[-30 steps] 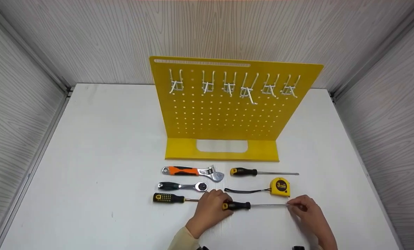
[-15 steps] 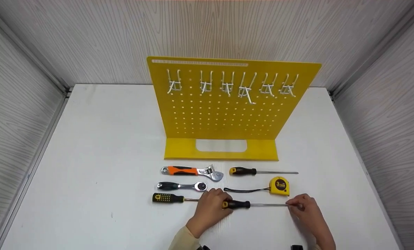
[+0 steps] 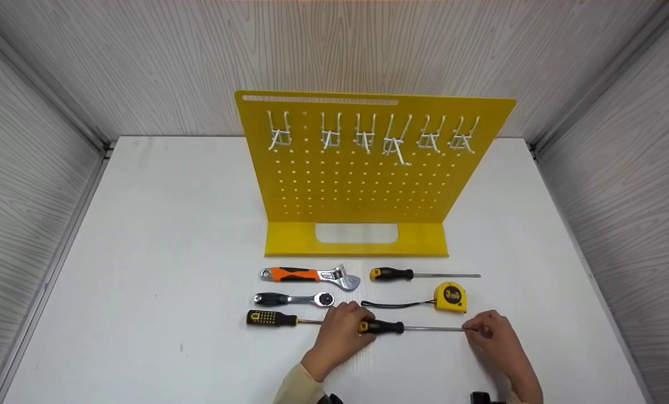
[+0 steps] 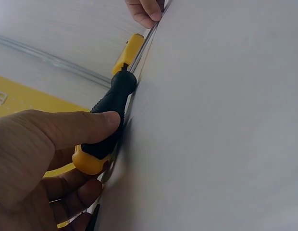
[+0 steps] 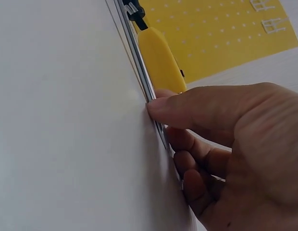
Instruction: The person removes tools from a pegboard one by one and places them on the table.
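A screwdriver (image 3: 382, 327) with a black and yellow handle lies level near the table's front. My left hand (image 3: 341, 336) holds its handle end between thumb and fingers, as the left wrist view also shows. At the other end, my right hand (image 3: 494, 336) pinches the metal shaft (image 5: 139, 62) near its tip. Behind the left hand, a second screwdriver (image 3: 271, 318) with a dotted yellow-black handle has its shaft end hidden. Just beyond the held one sits a yellow tape measure (image 3: 450, 298) with a black strap.
Farther back lie an adjustable wrench (image 3: 295, 274), a ratchet wrench (image 3: 273, 299) and a third screwdriver (image 3: 392, 274). Behind them stands a yellow pegboard (image 3: 357, 185) with several white hooks (image 3: 393, 146). Panelled walls enclose the white table (image 3: 160, 241) at the back and sides.
The head view has shifted slightly, so everything sits a little differently in the picture. Both hands keep their hold on the screwdriver, with no clear movement over the table.
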`<action>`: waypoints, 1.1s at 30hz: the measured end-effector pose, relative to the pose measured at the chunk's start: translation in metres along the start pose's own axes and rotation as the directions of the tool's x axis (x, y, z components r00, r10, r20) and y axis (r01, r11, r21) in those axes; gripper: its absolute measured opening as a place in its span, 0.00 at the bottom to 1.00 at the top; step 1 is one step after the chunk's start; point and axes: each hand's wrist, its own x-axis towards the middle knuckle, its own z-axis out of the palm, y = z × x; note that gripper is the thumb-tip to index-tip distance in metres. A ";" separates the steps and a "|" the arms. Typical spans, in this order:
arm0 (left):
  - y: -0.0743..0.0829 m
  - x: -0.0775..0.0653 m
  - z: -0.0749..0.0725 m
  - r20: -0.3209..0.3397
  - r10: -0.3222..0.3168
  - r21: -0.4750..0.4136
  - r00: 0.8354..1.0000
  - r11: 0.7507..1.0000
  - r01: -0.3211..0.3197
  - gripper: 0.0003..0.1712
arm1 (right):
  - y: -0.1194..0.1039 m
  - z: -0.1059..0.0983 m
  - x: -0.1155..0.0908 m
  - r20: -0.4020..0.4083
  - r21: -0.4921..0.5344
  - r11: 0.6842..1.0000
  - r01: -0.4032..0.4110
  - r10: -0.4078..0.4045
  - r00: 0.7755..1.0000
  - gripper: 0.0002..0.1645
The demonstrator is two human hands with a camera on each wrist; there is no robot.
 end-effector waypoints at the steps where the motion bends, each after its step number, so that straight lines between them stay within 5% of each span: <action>1: 0.000 0.000 0.000 0.000 0.001 0.002 1.000 1.000 -0.001 0.16 | 0.000 0.000 0.000 -0.001 0.000 1.000 0.000 0.000 1.000 0.09; 19: -0.001 -0.002 -0.015 -0.001 0.020 -0.011 1.000 1.000 -0.020 0.20 | 0.002 0.001 -0.004 -0.006 0.069 0.997 -0.044 0.045 0.999 0.18; 33: -0.007 -0.006 -0.043 -0.088 0.000 -0.165 0.996 0.986 -0.015 0.20 | -0.014 -0.004 -0.016 -0.111 0.119 0.993 -0.024 0.037 0.993 0.20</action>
